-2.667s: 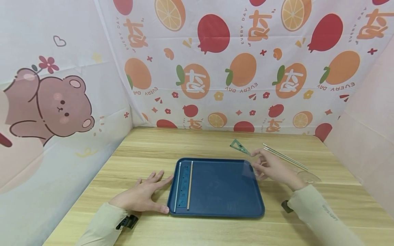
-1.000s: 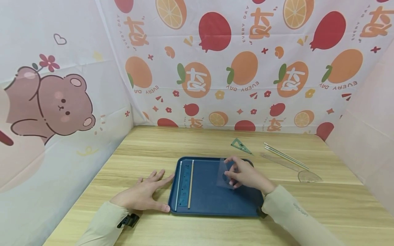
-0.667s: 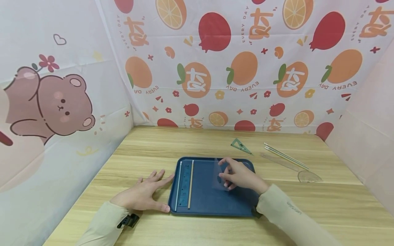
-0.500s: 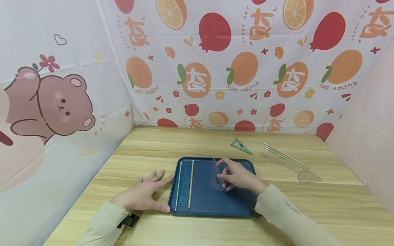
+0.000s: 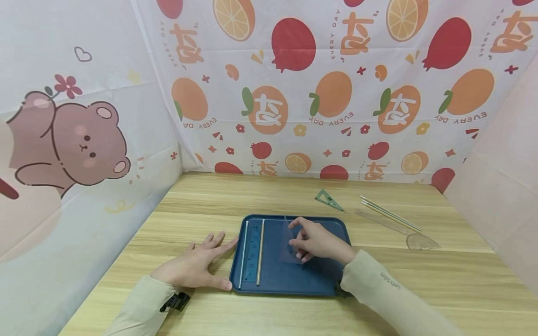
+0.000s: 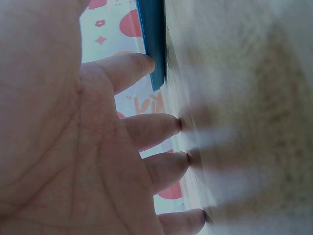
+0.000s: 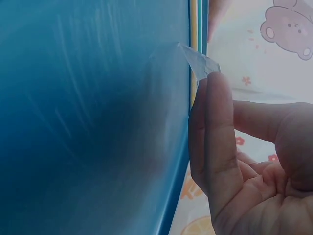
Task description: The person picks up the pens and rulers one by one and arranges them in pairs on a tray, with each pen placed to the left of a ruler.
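Observation:
Over the middle of the blue tray (image 5: 319, 280), my right hand (image 5: 321, 240) pinches a clear triangular set square (image 5: 290, 255) between thumb and fingers. One pointed corner of the set square (image 7: 199, 62) sticks out past the fingertips in the right wrist view. My left hand (image 5: 195, 266) has its fingers spread beside the tray, with index finger and thumb at its left rim. In the left wrist view, the other fingertips (image 6: 171, 125) rest on the table. Along the tray's left side lie a silvery-green pencil (image 5: 243, 256), a see-through ruler (image 5: 252, 254) and a gold pencil (image 5: 260, 254).
Behind the tray lies a green set square (image 5: 329, 200) on the wooden table (image 5: 218, 191). To the right are several pencils (image 5: 391, 214), a clear ruler (image 5: 382, 220) and a clear protractor (image 5: 421, 241). A fruit-print curtain (image 5: 294, 107) stands behind the table.
My right hand has carried the clear set square leftward from the tray's right rim to over its middle, still drifting slightly left in the last half second. The left hand stays put.

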`<control>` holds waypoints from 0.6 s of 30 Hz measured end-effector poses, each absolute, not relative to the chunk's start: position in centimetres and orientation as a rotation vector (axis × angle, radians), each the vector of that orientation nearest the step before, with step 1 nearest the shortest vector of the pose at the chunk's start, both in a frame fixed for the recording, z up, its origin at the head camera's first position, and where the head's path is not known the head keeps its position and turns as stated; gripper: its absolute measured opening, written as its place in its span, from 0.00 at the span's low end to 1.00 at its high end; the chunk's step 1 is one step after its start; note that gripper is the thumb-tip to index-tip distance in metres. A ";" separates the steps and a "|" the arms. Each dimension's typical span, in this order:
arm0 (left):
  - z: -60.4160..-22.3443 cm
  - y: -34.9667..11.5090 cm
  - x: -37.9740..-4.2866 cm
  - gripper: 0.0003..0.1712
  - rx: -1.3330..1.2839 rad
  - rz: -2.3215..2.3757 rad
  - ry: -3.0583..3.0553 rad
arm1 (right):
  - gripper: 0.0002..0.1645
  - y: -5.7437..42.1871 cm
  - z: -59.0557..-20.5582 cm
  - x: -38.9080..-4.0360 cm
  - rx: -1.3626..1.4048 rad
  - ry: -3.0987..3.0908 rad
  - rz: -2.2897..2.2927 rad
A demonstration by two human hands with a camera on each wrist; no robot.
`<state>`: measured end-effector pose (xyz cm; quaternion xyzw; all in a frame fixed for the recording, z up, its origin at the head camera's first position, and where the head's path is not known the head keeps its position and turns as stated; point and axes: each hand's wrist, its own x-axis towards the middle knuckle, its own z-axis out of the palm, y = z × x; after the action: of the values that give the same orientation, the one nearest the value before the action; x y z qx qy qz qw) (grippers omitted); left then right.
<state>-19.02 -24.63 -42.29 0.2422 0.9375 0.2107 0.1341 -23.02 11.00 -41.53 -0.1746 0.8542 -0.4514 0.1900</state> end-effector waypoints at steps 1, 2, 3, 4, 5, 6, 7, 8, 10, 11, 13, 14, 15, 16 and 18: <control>-42.3 -24.6 -19.0 0.66 0.698 0.612 2.717 | 0.26 10.9 -41.5 -23.0 -0.489 2.399 -1.266; -42.3 -24.6 -19.0 0.66 0.698 0.612 2.718 | 0.26 10.8 -41.5 -23.0 -0.485 2.398 -1.265; -42.2 -24.6 -19.0 0.67 0.702 0.611 2.720 | 0.26 10.6 -41.4 -22.9 -0.484 2.396 -1.264; -42.2 -24.6 -18.9 0.66 0.706 0.610 2.719 | 0.25 10.5 -41.5 -22.9 -0.485 2.400 -1.258; -42.2 -24.6 -18.9 0.66 0.708 0.610 2.718 | 0.25 10.4 -41.5 -23.0 -0.485 2.404 -1.253; -42.3 -24.6 -18.9 0.66 0.711 0.607 2.720 | 0.25 10.2 -41.5 -23.0 -0.485 2.406 -1.249; -42.3 -24.6 -18.9 0.66 0.711 0.605 2.720 | 0.25 10.1 -41.5 -23.0 -0.483 2.407 -1.246; -42.2 -24.6 -18.9 0.66 0.714 0.604 2.720 | 0.25 10.0 -41.5 -23.0 -0.480 2.408 -1.242; -42.2 -24.6 -18.9 0.66 0.709 0.604 2.716 | 0.25 9.8 -41.5 -22.9 -0.479 2.411 -1.234; -42.2 -24.6 -18.9 0.66 0.704 0.604 2.715 | 0.25 9.7 -41.5 -22.9 -0.477 2.410 -1.230; -42.2 -24.6 -18.9 0.66 0.699 0.603 2.712 | 0.25 9.5 -41.5 -22.8 -0.476 2.412 -1.220; -42.2 -24.6 -18.9 0.66 0.696 0.603 2.710 | 0.25 9.4 -41.5 -22.8 -0.476 2.414 -1.215; -42.2 -24.6 -18.9 0.66 0.691 0.603 2.709 | 0.25 9.3 -41.5 -22.7 -0.475 2.416 -1.210; -42.2 -24.6 -18.9 0.66 0.687 0.601 2.708 | 0.25 9.2 -41.5 -22.7 -0.474 2.417 -1.204; -42.2 -24.7 -18.9 0.66 0.694 0.601 2.709 | 0.25 9.1 -41.5 -22.6 -0.470 2.420 -1.195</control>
<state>-18.92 -24.68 -42.24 0.2402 0.9378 0.2079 0.1403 -22.63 9.09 -41.46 -0.1681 0.8656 -0.4274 0.1995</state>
